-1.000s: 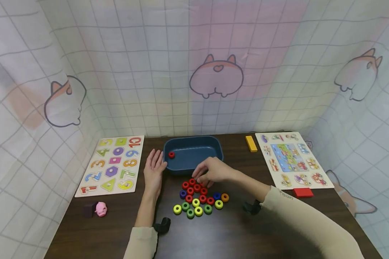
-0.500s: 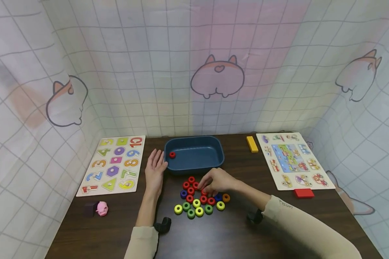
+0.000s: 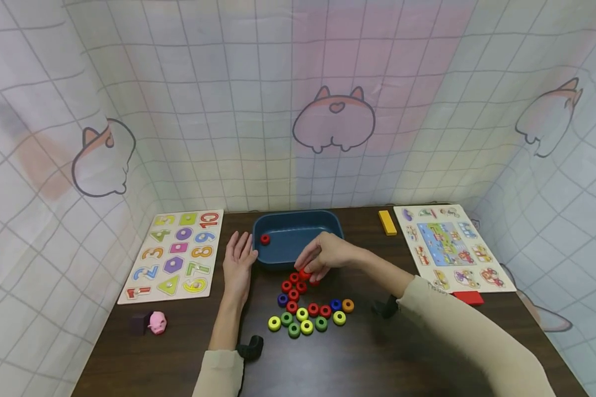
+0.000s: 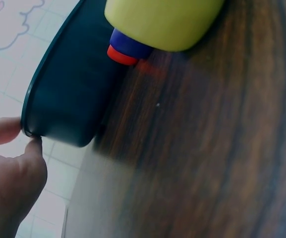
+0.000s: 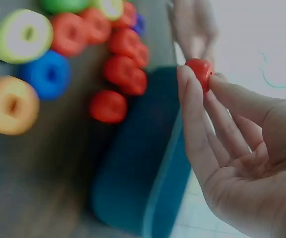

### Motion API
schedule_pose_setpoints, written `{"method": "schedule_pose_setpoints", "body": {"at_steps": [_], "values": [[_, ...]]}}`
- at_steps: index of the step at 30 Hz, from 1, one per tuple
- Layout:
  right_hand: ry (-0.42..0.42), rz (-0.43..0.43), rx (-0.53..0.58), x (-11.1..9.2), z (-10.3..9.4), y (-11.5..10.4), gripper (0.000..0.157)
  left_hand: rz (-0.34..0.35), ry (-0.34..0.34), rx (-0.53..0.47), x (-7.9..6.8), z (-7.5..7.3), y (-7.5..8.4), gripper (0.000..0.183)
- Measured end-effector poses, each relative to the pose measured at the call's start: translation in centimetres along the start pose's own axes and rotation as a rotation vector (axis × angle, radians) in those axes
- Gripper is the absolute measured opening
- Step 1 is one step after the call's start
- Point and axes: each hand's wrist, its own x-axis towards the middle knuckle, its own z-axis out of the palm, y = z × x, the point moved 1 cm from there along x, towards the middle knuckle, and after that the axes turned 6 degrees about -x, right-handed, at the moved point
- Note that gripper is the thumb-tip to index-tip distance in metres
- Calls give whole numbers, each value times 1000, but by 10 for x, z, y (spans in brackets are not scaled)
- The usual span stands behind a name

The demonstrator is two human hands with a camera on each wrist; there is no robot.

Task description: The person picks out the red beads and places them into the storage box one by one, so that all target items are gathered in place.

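In the head view my right hand (image 3: 334, 255) is raised over the near rim of a dark blue tray (image 3: 283, 242). Between thumb and index finger it pinches a red ring bead (image 5: 199, 73), lifted above the others in the right wrist view. Several red ring beads (image 3: 293, 295) lie on the table just in front of the tray. One red bead (image 3: 265, 240) sits inside at its left end. My left hand (image 3: 237, 271) is beside the tray's left end, fingers extended, thumb (image 4: 34, 148) at the rim's corner in the left wrist view.
Nearer on the dark table are yellow beads (image 3: 275, 323), green beads (image 3: 294, 330), blue beads (image 3: 335, 304) and an orange bead (image 3: 347, 305). Puzzle boards flank the tray: a number board (image 3: 171, 256) and a picture board (image 3: 447, 248). A yellow block (image 3: 387, 223) and pink pig (image 3: 157, 322) stand nearby.
My right hand reached down right among the red beads, then rose toward the tray with one red bead between its fingertips. My left hand has stayed by the tray.
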Motion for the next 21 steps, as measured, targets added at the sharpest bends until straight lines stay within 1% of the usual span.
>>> {"method": "schedule_pose_setpoints", "body": {"at_steps": [1, 4, 7, 9, 14, 17, 21], "values": [[3, 3, 3, 4, -5, -6, 23, 2, 1, 6, 0, -1, -1, 73], [24, 11, 2, 20, -20, -21, 24, -13, -5, 19, -1, 1, 3, 74], [69, 28, -12, 43, -31, -29, 24, -27, -16, 29, -3, 5, 10, 74], [101, 44, -14, 60, -36, -31, 24, -31, -19, 31, -4, 6, 13, 75], [167, 105, 16, 100, -39, -23, 29, -38, -20, 13, -4, 6, 13, 73], [194, 132, 36, 117, -36, -14, 32, -46, -20, 7, -5, 6, 12, 72], [241, 153, 53, 134, -29, -1, 31, -46, -18, -3, -4, 6, 12, 72]]}}
